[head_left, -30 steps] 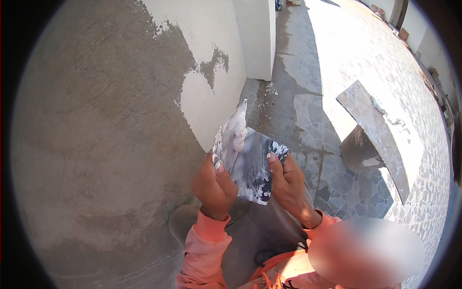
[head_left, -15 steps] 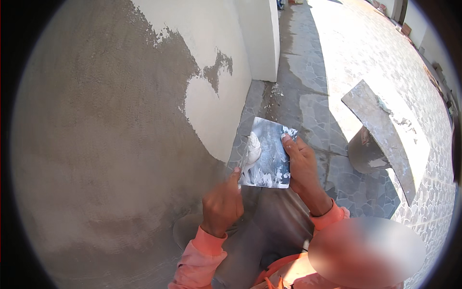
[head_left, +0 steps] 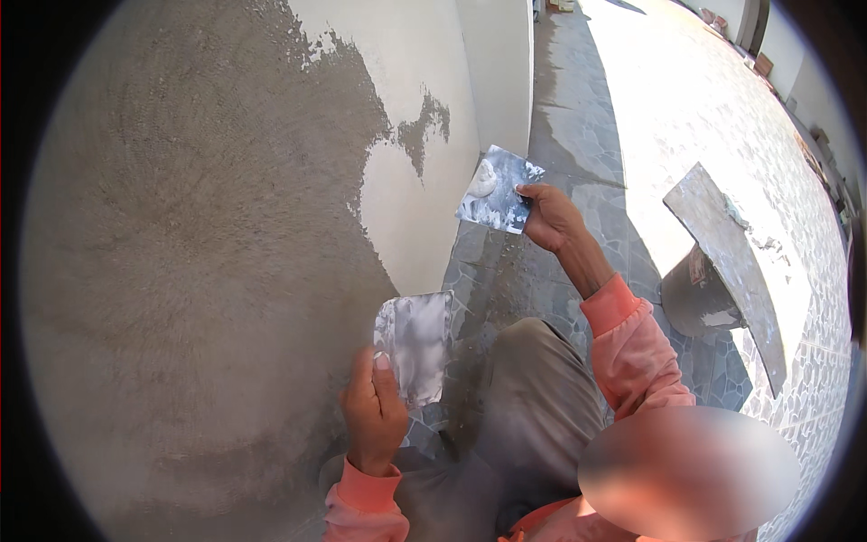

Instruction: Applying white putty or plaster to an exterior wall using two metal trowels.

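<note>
My left hand (head_left: pixel 375 411) grips a flat, whitish plate smeared with putty (head_left: pixel 415 348), thumb lying on its face, low beside the wall. Farther out, my right hand (head_left: pixel 553 219) holds a square metal plate (head_left: pixel 508 203) by its right edge. A lump of white putty (head_left: pixel 483 179) sits on the left side of that plate, and white smears cover much of the rest. The two plates are well apart. Next to them rises the wall (head_left: pixel 226 226), mostly bare grey-brown, with a smooth white coat (head_left: pixel 406 208) ending in a ragged edge.
To the right stands a grey bucket (head_left: pixel 700 294) with a long board (head_left: pixel 727 266) leaning across it, clumps of putty on the board. A white pillar (head_left: pixel 501 72) juts out ahead. Patterned tiles (head_left: pixel 578 135) cover the floor, brightly sunlit at right. My bent knee (head_left: pixel 533 361) is between my arms.
Both hands have moved apart. My right hand carried the metal plate forward, and my left hand came back and left, its whitish plate now showing face-on instead of edge-on.
</note>
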The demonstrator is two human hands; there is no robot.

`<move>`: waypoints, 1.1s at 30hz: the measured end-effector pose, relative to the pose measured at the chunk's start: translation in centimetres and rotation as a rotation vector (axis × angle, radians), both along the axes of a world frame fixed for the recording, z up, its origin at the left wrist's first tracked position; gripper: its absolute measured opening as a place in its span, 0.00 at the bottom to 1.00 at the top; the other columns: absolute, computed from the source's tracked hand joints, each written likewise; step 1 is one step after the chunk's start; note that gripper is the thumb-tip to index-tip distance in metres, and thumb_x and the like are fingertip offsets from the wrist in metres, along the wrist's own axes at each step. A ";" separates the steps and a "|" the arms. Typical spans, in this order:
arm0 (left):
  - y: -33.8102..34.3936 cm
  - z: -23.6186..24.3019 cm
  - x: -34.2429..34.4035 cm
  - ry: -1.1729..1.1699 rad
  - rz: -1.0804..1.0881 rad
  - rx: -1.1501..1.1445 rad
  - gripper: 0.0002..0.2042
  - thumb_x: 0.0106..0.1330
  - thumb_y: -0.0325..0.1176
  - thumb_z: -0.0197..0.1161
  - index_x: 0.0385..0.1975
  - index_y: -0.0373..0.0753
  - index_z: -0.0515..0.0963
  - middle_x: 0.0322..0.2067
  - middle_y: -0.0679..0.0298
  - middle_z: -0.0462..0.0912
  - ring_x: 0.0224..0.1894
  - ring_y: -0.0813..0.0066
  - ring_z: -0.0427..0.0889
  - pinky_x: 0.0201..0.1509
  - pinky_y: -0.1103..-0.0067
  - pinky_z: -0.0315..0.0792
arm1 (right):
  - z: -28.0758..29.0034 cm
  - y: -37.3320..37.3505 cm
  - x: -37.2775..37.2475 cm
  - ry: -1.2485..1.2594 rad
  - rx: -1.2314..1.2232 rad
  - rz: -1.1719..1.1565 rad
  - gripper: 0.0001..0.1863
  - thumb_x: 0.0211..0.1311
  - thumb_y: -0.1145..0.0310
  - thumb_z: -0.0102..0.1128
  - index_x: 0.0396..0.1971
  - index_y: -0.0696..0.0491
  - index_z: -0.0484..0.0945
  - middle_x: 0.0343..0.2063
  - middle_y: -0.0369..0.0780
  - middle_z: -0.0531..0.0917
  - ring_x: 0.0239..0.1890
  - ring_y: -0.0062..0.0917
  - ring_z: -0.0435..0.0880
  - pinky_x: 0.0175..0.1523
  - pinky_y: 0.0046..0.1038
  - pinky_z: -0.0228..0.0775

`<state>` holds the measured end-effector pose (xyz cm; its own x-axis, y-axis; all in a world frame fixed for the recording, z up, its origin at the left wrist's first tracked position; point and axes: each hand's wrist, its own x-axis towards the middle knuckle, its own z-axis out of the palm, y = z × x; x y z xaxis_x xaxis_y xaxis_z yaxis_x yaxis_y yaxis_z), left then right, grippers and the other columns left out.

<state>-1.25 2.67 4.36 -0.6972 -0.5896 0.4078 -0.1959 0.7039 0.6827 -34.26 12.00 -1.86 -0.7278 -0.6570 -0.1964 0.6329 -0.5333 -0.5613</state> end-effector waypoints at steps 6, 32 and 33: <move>-2.0 0.1 1.3 0.033 -0.072 -0.063 0.10 0.68 0.28 0.49 0.42 0.31 0.75 0.21 0.54 0.76 0.19 0.58 0.77 0.24 0.73 0.69 | -5.7 -8.2 -9.5 -0.022 0.191 -0.051 0.14 0.61 0.80 0.44 0.47 0.63 0.65 0.42 0.45 0.74 0.41 0.39 0.79 0.54 0.48 0.73; -3.7 -1.4 1.2 -0.068 -0.086 -0.065 0.11 0.56 0.21 0.57 0.40 0.30 0.77 0.20 0.52 0.79 0.19 0.57 0.81 0.24 0.71 0.73 | 2.7 -19.5 -16.7 0.479 0.648 -0.061 0.15 0.56 0.66 0.57 0.36 0.64 0.73 0.32 0.44 0.75 0.31 0.33 0.79 0.33 0.34 0.83; -3.7 -1.4 1.2 -0.069 -0.085 -0.065 0.11 0.56 0.21 0.57 0.40 0.30 0.77 0.20 0.52 0.79 0.19 0.57 0.81 0.24 0.71 0.73 | 3.6 -19.5 -16.6 0.502 0.636 -0.049 0.16 0.56 0.65 0.58 0.35 0.64 0.73 0.33 0.45 0.74 0.31 0.33 0.79 0.32 0.34 0.83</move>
